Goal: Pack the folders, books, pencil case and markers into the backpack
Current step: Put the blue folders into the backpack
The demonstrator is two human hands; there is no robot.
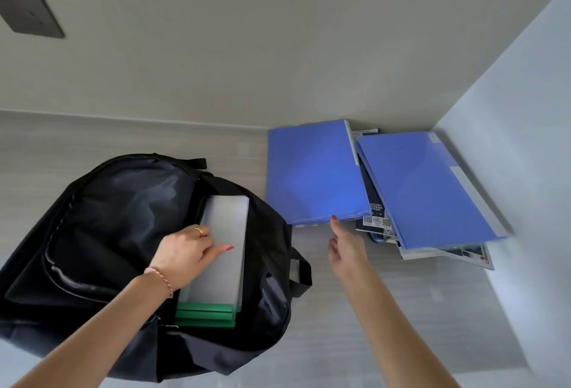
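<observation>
The black backpack (123,248) lay flat on the grey wood-grain desk (401,310) with its main compartment unzipped and facing up. All positions below are given relative to the backpack.

Inside the opening, a grey folder (222,251) stood partly out of the compartment, with green folders (205,315) stacked beneath its near end. The left hand (185,251) rested on the grey folder, fingers loosely curled toward the bag's front panel and one fingertip extended flat across the cover. This looked like a pressing contact rather than a grasp, probably to keep the loaded folders seated and the mouth of the bag spread for the next item.

To the right of the backpack, just beyond its edge, lay a blue folder (315,171). The right hand (346,248) reached toward it, fingers straight and spread, holding nothing; the index fingertip touched the folder's near edge. Whether the thumb was already under that edge could not be determined.

Further right, a second blue folder (432,190) lay tilted on a pile of books and magazines (375,217), against the side wall (525,140).

No pencil case or markers were visible. Judged from this layout, packing was partly complete, and the nearer blue folder appeared to be the next item.
</observation>
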